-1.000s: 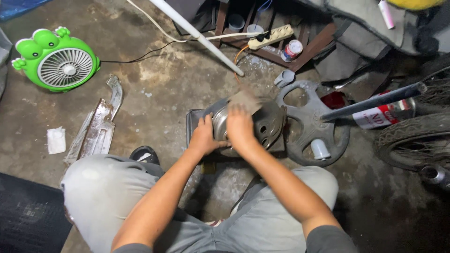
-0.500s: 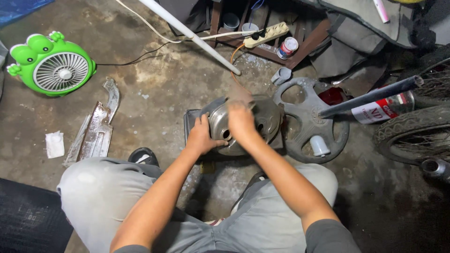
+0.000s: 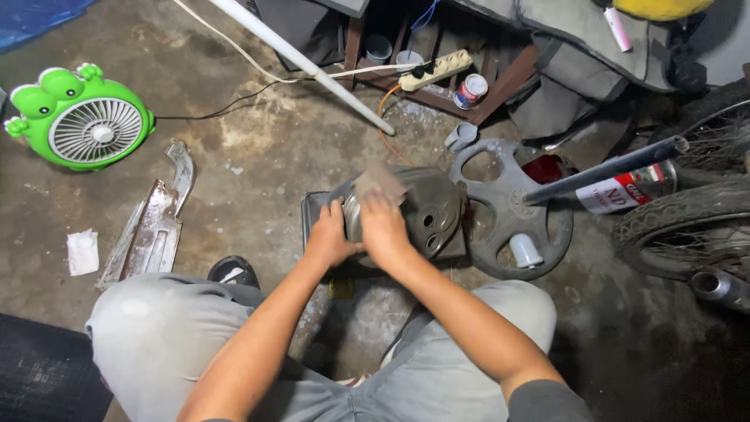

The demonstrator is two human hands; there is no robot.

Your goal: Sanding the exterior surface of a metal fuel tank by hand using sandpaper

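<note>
A round grey metal cover with holes [image 3: 426,207] rests tilted on a dark tray [image 3: 312,211] on the concrete floor, right in front of my knees. My left hand [image 3: 328,234] grips its near left rim. My right hand [image 3: 383,223] presses a brown piece of sandpaper [image 3: 380,182] flat onto the cover's top. Both forearms reach forward between my grey-trousered legs.
A grey spoked wheel [image 3: 512,211] lies just right of the cover, with a dark pipe [image 3: 601,170] and a spray can [image 3: 625,191] beyond it. A green frog-shaped fan [image 3: 82,121] and a rusty metal part [image 3: 156,223] sit left. A tyre [image 3: 687,223] is far right.
My right hand has slid the sandpaper across the cover's top, ending a little nearer its upper left edge. My left hand has kept its hold on the rim.
</note>
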